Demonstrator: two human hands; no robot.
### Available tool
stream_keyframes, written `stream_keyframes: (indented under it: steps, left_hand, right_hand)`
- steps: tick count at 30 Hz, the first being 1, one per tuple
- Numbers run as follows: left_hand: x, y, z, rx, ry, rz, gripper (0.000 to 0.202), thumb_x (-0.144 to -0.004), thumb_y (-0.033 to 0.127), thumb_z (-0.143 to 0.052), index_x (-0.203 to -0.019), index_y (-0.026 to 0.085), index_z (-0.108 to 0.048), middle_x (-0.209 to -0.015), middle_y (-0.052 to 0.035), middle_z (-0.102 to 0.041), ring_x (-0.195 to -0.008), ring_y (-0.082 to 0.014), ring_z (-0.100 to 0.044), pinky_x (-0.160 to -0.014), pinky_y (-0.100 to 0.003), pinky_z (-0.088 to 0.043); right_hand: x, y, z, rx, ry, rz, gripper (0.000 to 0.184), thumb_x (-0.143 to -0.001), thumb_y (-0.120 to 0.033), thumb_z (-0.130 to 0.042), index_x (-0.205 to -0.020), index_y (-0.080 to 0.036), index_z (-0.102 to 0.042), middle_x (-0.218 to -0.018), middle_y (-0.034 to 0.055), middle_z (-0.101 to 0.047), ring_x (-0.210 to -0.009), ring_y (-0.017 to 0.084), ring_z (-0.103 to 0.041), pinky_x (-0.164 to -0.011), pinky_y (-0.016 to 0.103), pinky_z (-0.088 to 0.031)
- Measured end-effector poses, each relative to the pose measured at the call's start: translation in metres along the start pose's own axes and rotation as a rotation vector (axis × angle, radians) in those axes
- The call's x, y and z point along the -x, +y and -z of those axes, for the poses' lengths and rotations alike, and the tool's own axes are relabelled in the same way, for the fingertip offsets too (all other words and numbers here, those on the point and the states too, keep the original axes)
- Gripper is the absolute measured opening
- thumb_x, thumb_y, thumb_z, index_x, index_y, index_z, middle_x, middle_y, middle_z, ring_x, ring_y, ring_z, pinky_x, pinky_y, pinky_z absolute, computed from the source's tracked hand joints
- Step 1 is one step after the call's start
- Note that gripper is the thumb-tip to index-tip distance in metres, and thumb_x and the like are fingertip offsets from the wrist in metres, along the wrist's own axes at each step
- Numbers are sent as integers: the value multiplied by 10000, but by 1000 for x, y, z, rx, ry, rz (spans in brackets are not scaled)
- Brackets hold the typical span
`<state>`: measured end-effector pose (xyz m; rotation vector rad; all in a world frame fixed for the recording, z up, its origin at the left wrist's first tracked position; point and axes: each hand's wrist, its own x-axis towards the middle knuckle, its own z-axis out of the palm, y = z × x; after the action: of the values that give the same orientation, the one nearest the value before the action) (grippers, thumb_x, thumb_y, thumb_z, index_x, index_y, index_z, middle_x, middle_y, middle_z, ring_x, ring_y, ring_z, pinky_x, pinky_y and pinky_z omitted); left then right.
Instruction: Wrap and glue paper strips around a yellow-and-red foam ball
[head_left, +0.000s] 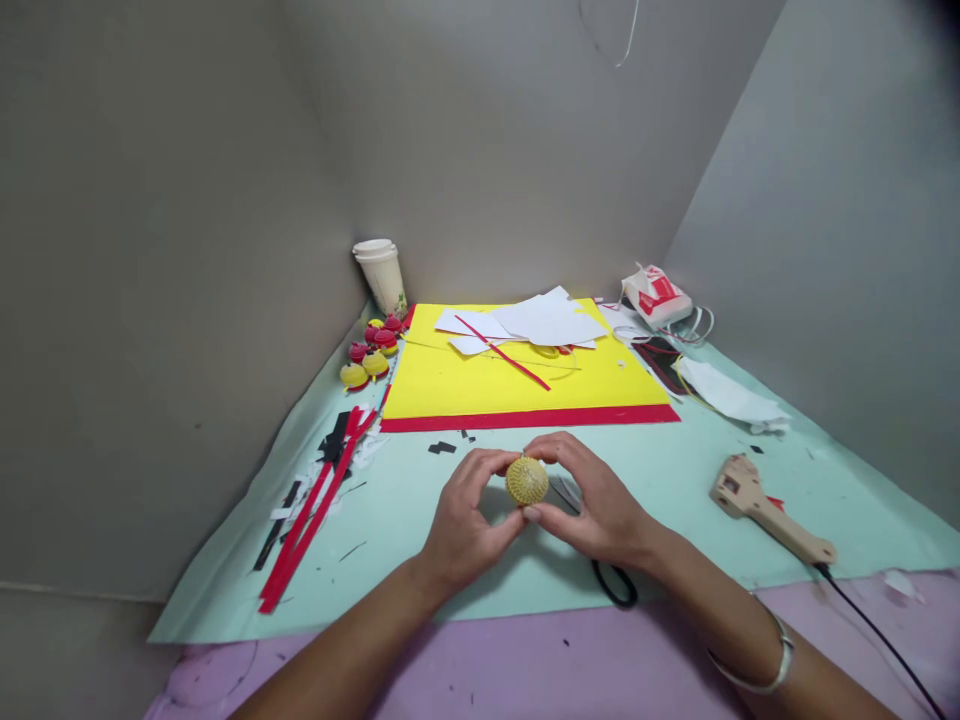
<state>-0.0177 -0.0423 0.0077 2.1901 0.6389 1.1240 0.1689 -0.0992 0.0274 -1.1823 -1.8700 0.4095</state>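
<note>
Both hands pinch a small yellow ribbed paper ball [526,481] above a pale green sheet [660,470]. My left hand [461,520] grips the ball from the left with thumb and fingers curled round it. My right hand [592,500] closes on it from the right and above. Beneath my right hand lie scissors with a black handle loop [615,585], partly hidden by the hand and wrist.
A yellow sheet with red edge [525,390] carries white paper pieces [544,320] and a red strip. Several red and yellow paper balls [371,350] sit by a paper cup [382,275]. Red strips [311,520] lie left, a glue gun [765,505] right.
</note>
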Motion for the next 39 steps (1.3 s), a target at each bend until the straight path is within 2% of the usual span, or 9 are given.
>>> stream_keyframes:
  steps: [7, 11, 14, 17, 21, 27, 35, 39]
  left_hand:
    - [-4, 2, -1, 40, 10, 116, 358, -750, 161, -714, -1089, 208, -611, -1004, -37, -649, -881, -177, -601, -805, -319, -498]
    - [-6, 4, -2, 32, 20, 155, 322, -759, 201, -718, -1065, 209, -621, -992, -39, -660, -872, -180, -601, -792, -324, -502]
    - [-6, 5, -2, 5, 2, 183, 301, -750, 211, -729, -1034, 215, -628, -991, -41, -666, -879, -188, -604, -795, -339, -507]
    - [-6, 5, -3, -9, -20, 195, 298, -741, 189, -731, -1020, 218, -628, -992, -39, -668, -881, -192, -609, -801, -354, -513]
    - [-5, 3, -5, -24, -30, 181, 281, -754, 189, -723, -1018, 218, -630, -985, -39, -665, -884, -190, -618, -814, -360, -519]
    - [-4, 2, -5, -46, -28, 180, 277, -764, 205, -723, -1024, 219, -631, -976, -37, -661, -884, -189, -629, -820, -354, -522]
    - [-4, 2, -5, -38, -31, 189, 287, -745, 184, -739, -1014, 205, -643, -976, -42, -659, -890, -186, -620, -831, -350, -513]
    - [-4, 2, -4, -28, -31, 201, 310, -731, 168, -746, -1021, 218, -647, -983, -37, -664, -894, -190, -626, -830, -357, -516]
  right_hand:
    - [-1, -2, -4, -86, -3, -161, 325, -800, -228, -681, -1103, -229, -563, -1057, 58, -615, -973, 222, -566, -866, 391, -480]
    - [-1, -3, -3, -84, -7, -206, 434, -807, -255, -687, -1215, -232, -539, -1166, 76, -610, -1049, 233, -565, -917, 417, -474]
    - [-1, -4, 1, -100, 11, -197, 430, -836, -280, -664, -1245, -240, -537, -1215, 84, -604, -1093, 236, -562, -918, 415, -486]
    - [-3, -5, 4, -90, 28, -168, 353, -856, -288, -642, -1201, -248, -576, -1168, 77, -622, -1071, 230, -572, -894, 407, -504]
    - [-3, -3, 2, -35, 25, -144, 361, -851, -287, -654, -1206, -259, -595, -1104, 74, -643, -1028, 233, -592, -855, 405, -528]
    - [-4, -5, 2, 10, 31, -118, 279, -862, -258, -647, -1141, -257, -642, -1073, 68, -651, -1020, 224, -600, -872, 396, -519]
    - [-3, -7, 0, 1, 27, -121, 266, -878, -255, -638, -1143, -257, -653, -1064, 73, -656, -943, 209, -604, -708, 325, -529]
    - [-4, -7, 1, -22, 30, -135, 236, -891, -258, -620, -1123, -260, -658, -1048, 70, -664, -924, 205, -608, -699, 319, -538]
